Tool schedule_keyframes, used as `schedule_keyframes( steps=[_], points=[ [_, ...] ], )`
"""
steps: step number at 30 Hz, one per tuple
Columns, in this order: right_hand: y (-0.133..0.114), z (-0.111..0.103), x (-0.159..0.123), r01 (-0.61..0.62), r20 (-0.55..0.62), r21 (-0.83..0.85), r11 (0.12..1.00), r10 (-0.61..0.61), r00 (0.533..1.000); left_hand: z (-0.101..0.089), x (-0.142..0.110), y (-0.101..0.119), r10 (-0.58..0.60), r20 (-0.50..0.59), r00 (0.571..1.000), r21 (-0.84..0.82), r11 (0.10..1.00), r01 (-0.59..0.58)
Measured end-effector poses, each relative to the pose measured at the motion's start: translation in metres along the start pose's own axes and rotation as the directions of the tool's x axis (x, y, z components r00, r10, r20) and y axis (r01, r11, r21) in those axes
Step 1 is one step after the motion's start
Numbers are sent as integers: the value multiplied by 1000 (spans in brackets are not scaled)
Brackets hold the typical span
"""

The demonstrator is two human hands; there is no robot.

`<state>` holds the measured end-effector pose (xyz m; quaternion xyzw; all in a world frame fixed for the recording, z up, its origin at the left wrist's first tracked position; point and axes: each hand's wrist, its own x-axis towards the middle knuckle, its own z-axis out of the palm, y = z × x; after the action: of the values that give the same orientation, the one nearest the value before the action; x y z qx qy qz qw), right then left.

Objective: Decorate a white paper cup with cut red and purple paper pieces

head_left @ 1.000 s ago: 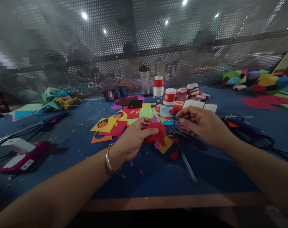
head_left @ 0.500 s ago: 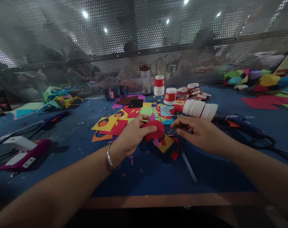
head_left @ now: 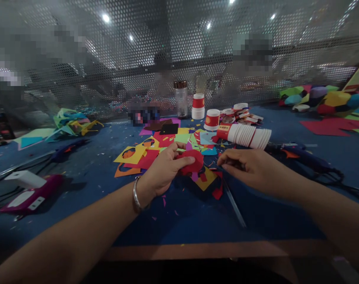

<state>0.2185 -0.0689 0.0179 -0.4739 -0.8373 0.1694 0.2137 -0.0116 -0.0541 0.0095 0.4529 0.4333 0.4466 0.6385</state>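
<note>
My left hand (head_left: 164, 167) pinches a round red paper piece (head_left: 196, 161) between thumb and fingers. A purple paper strip (head_left: 194, 176) pokes out below it. My right hand (head_left: 247, 165) hovers to the right, apart from the red piece, its fingers curled together. Whatever lies between those fingertips, if anything, I cannot make out. Beneath and between the hands lie a mustard paper piece (head_left: 207, 179), a small red paper scrap (head_left: 217, 193) and a clear glue stick (head_left: 235, 205) pointing toward the table's front edge.
Coloured paper offcuts (head_left: 133, 154) spread ahead of my hands. A stack of paper cups (head_left: 247, 135) lies on its side beyond my right hand, near an upright glass bottle (head_left: 182, 100). Glue guns rest at right (head_left: 308, 159) and left (head_left: 68, 150). A purple power strip (head_left: 34, 195) sits at left.
My right hand has drawn slightly to the right, away from the red paper piece. My left hand keeps its hold almost unmoved.
</note>
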Motion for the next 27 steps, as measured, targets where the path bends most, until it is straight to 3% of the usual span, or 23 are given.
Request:
schedule_keyframes(
  steps=[3,6,8,11,13,15,23,25,27],
  points=[
    [7,-9,-6,-57,-47,-54,997,54,997,1,-1,0,-23,-6,1000,-14,1000,23],
    [18,-23,-19,-187,-174,-86,979,170,970,2,-2,2,-67,5,998,-32,997,67],
    [28,-33,-31,-303,-282,-67,951,273,920,3,-2,3,-87,7,996,-43,995,87],
    [50,-48,-50,-477,-431,-24,879,421,798,4,-3,4,-101,-2,995,-67,993,100],
    [66,-56,-61,-583,-522,-37,812,481,704,4,-4,4,-101,12,995,-80,992,102],
    [80,-61,-69,-660,-573,-82,747,507,644,4,-4,4,-100,30,994,-82,991,103],
    [115,-64,-85,-732,-587,-35,680,579,566,5,-3,6,-100,26,995,-88,991,102],
    [122,-64,-90,-730,-568,-14,683,595,569,3,-3,5,-88,39,995,-99,991,92],
    [128,-64,-96,-713,-524,-18,701,600,604,2,-2,3,-82,53,995,-113,990,87]
  ],
)
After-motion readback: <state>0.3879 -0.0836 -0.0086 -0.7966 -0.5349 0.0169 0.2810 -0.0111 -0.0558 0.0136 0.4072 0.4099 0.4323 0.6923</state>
